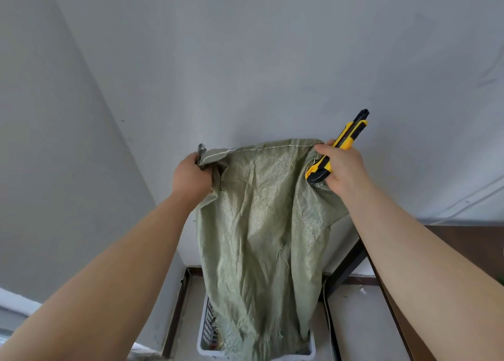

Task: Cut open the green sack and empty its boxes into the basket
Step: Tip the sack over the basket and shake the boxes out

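Two bare forearms entered from the lower corners and rose toward the middle of the view. Below and between them, on the pale floor, stood a white slatted basket, its rim partly covered by the frayed lower end of the sack; small coloured items showed through the slats, too hidden to identify. A dark table leg slanted just right of the basket, under a brown tabletop at the right edge. The green sack, woven and crumpled, hung upside down, limp and flat, its open end dropping into the basket and its stitched seam held level at the top. The left hand was closed in a fist round the sack's upper left corner, bunching the cloth. The right hand was closed on the upper right corner and, in the same grip, held a yellow and black utility knife, which pointed up and to the right, clear of the cloth; whether the blade was out could not be told. Behind everything stood a plain grey wall, meeting a side wall at the left.
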Demonstrator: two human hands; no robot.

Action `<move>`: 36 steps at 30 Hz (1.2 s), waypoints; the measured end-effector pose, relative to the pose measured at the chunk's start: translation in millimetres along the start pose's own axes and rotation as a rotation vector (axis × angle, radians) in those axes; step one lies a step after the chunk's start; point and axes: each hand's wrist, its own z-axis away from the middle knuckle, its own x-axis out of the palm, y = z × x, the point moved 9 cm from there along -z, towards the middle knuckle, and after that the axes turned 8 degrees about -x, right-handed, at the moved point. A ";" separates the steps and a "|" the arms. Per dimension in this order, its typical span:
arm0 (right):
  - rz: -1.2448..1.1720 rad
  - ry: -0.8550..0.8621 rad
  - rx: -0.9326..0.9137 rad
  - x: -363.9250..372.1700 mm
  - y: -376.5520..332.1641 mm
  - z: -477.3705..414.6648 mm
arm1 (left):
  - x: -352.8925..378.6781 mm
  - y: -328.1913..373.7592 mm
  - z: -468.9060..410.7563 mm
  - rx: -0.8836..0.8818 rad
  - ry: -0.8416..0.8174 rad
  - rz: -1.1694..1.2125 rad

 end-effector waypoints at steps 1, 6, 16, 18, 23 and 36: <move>0.024 -0.007 -0.007 1.2 0.7 -1.6 | 2.7 -3.6 -1.6 -0.016 -0.034 -0.024; 0.190 -0.040 -0.017 2.0 6.0 -10.3 | 5.3 -17.5 -6.3 -0.188 -0.089 -0.006; 0.200 -0.058 -0.007 4.8 15.7 -17.0 | 28.8 -15.6 -7.9 -0.218 -0.383 0.432; 0.171 -0.089 -0.001 8.9 16.2 -17.8 | 28.3 -9.0 -10.7 -0.195 -0.379 0.497; 0.156 -0.072 -0.043 19.9 -1.8 -24.0 | 18.1 20.4 -24.9 -0.074 -0.303 0.572; 0.077 -0.115 -0.162 41.7 -38.9 -33.6 | -14.0 72.2 -51.9 0.135 -0.111 0.563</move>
